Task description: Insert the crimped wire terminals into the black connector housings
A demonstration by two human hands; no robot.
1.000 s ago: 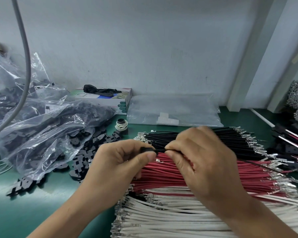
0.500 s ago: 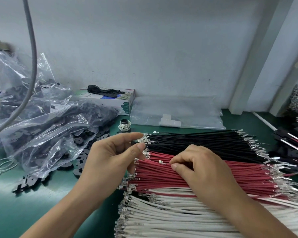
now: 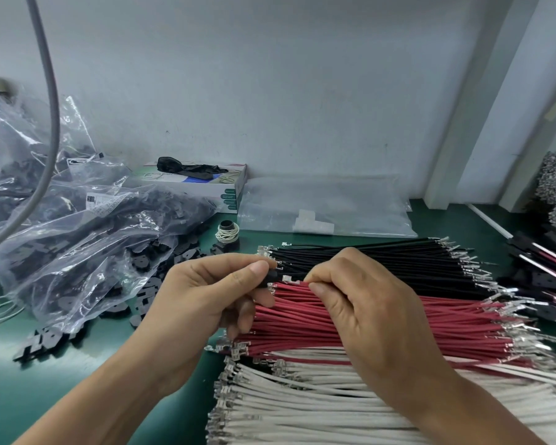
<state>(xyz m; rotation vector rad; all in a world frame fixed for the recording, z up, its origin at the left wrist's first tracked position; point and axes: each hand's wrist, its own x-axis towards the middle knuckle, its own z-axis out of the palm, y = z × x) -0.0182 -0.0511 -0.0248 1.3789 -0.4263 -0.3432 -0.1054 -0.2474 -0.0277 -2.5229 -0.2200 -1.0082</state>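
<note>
My left hand [image 3: 212, 293] pinches a small black connector housing [image 3: 270, 277] between thumb and forefinger, just above the left ends of the wire rows. My right hand [image 3: 360, 300] pinches a red wire [image 3: 294, 283] near its crimped terminal, whose metal tip points at the housing a short way off. Below lie three rows of cut wires with crimped ends: black wires [image 3: 382, 261], red wires [image 3: 302, 326] and white wires [image 3: 302, 409]. Loose black housings [image 3: 148, 284] spill from a clear bag at the left.
Clear plastic bags of black parts [image 3: 77, 239] fill the left of the green table [image 3: 45, 374]. A white box [image 3: 206, 187], a flat clear bag [image 3: 325, 210] and a small spool [image 3: 227, 232] sit at the back. Finished harnesses [image 3: 540, 261] lie at the right edge. A grey cable [image 3: 50, 123] hangs at left.
My right hand let go of the black wire, dropped to the red row and now lifts one red wire toward the housing. My left hand lowered slightly and keeps the housing.
</note>
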